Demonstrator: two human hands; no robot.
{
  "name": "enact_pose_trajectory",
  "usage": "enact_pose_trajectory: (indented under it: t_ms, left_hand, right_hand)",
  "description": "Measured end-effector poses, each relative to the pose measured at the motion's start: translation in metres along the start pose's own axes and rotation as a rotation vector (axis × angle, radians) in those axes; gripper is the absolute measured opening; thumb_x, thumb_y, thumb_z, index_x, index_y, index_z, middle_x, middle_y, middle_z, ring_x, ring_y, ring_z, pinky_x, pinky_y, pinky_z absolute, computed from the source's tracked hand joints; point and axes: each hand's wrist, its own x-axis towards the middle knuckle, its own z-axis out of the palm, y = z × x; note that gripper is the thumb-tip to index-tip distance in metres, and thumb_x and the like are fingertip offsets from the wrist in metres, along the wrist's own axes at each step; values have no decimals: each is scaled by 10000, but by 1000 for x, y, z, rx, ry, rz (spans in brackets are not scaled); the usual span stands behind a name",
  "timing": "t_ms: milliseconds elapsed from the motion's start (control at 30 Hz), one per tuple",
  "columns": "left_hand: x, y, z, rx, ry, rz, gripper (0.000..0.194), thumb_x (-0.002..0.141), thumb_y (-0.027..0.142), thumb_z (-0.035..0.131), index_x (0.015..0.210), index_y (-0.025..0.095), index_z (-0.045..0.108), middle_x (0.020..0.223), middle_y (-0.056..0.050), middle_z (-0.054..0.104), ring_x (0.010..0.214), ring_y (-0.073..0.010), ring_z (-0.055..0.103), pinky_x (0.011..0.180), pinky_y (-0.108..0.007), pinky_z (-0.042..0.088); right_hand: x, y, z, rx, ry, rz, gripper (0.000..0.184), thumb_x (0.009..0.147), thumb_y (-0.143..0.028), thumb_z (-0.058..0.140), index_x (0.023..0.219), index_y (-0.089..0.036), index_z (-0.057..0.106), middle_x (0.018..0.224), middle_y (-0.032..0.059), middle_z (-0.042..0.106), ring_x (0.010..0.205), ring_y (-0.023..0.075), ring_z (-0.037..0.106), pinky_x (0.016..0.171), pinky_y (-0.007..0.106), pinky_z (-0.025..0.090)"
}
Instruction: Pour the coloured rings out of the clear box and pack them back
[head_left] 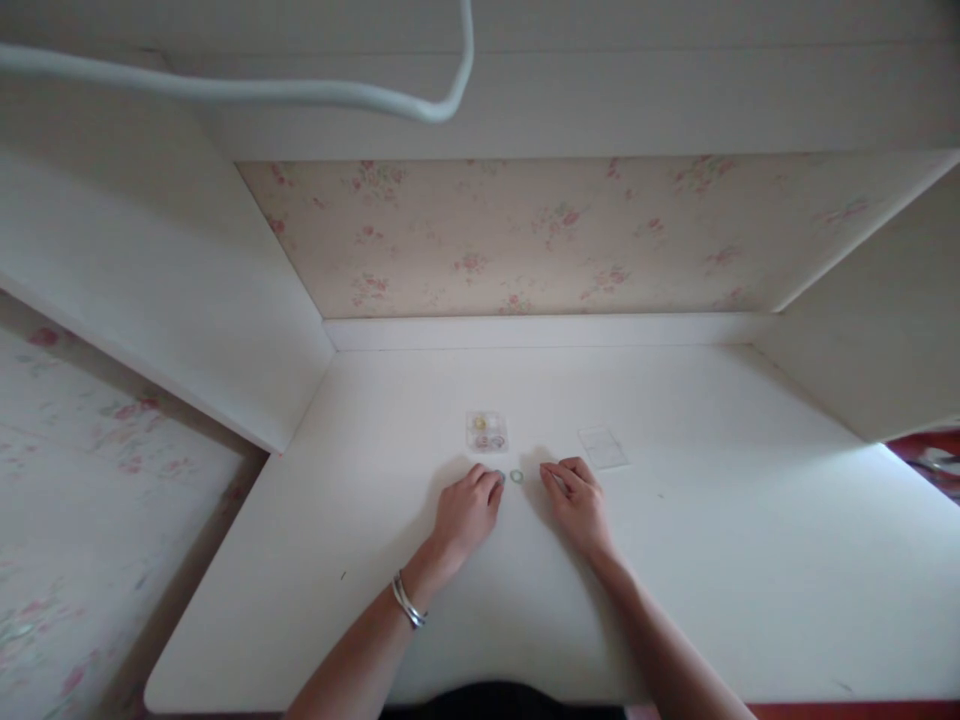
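My left hand, with a silver bangle on its wrist, is closed in a pinch on a small grey-green ring, partly hidden by the fingers. Just right of it, a pale green ring lies flat on the white desk between my hands. My right hand is also closed, thumb against the fingers; whatever it may hold is hidden. Beyond my left hand sits a small clear compartment box with a yellow piece and several ring-like pieces inside. A clear flat lid rests beyond my right hand.
The white desk has side panels and a floral-papered back wall. A white cable or tube crosses overhead at the upper left. A tiny dark fleck lies left of my left forearm.
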Motion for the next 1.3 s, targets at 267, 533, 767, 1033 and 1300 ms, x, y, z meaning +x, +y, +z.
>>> enact_pose_trajectory:
  t_ms: [267, 533, 767, 1033, 1300]
  left_hand:
    - [5, 0, 10, 41, 3, 39, 235, 926, 247, 389, 978, 245, 619, 927, -34, 622, 798, -144, 611, 639, -223, 436]
    - [10, -1, 5, -154, 116, 9, 202, 923, 264, 410, 928, 228, 609, 924, -21, 611, 852, -136, 602, 760, -234, 453]
    - [37, 1, 1, -188, 245, 13, 194, 913, 247, 431, 964, 191, 610, 943, -45, 598, 867, -144, 583, 797, -258, 452]
    - [58, 3, -2, -114, 235, -57, 194, 889, 231, 468, 917, 209, 659, 915, -47, 624, 829, -155, 593, 783, -266, 440]
    - [1, -12, -11, -286, 336, -148, 250, 896, 321, 440, 910, 194, 655, 833, -41, 635, 763, -153, 591, 725, -267, 448]
  right_hand:
    - [1, 5, 1, 57, 12, 3, 284, 875, -383, 482, 873, -204, 703, 826, 50, 557, 703, 140, 535, 622, 262, 444]
    - [2, 4, -2, 100, 7, 57, 269, 871, -374, 496, 862, -201, 702, 836, 46, 557, 688, 129, 526, 596, 251, 429]
    - [6, 6, -2, 123, 18, 68, 270, 869, -373, 498, 854, -201, 705, 830, 45, 560, 679, 127, 521, 578, 244, 424]
    - [5, 7, -2, 99, 20, 65, 273, 873, -377, 487, 861, -209, 702, 822, 45, 561, 694, 135, 533, 606, 255, 436]
    - [-1, -3, -4, -44, -102, -58, 260, 901, -324, 443, 923, -214, 678, 855, 57, 563, 712, 140, 539, 636, 263, 442]
